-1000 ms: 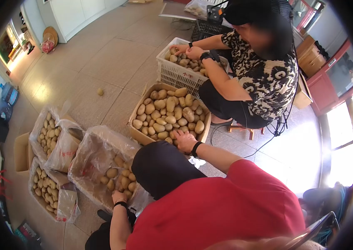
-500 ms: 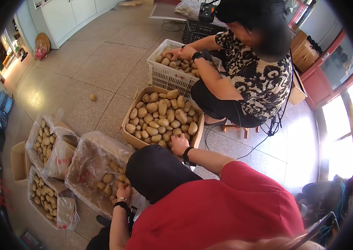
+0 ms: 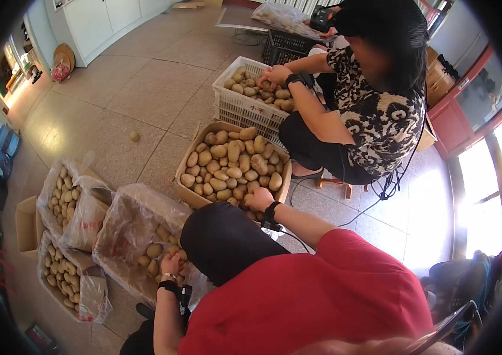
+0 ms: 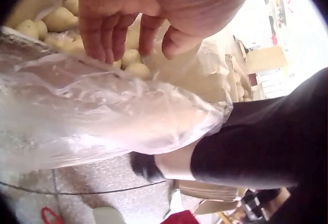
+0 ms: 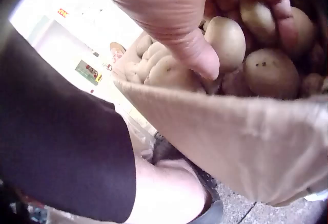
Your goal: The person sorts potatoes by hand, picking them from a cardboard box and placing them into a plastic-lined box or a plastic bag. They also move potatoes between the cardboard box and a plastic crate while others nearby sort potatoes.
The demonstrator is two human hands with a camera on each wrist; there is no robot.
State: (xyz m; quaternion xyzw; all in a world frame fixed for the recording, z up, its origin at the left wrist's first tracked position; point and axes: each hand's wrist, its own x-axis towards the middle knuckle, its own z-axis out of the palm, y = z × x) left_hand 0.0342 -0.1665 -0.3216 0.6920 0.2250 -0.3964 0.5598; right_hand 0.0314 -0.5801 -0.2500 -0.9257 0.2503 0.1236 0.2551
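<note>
Beyond the potato box (image 3: 187,191), white crate (image 3: 245,112); cap (image 3: 227,242) partly hides plastic-lined box (image 3: 122,232)

Among potatoes (image 3: 233,172) too heaped to count, I had one left hand (image 3: 171,265) and one right hand (image 3: 257,200). I counted three plastic-lined boxes (image 3: 144,204), one unlined box (image 3: 187,194), one white crate (image 3: 245,110), one loose floor potato (image 3: 134,136) and two blue water jugs (image 3: 8,141).

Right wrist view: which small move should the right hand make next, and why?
Perhaps close the right hand around the pale potato beside its thumb: the fingers lie on that potato's far side, though a firm grip is not clear.
</note>
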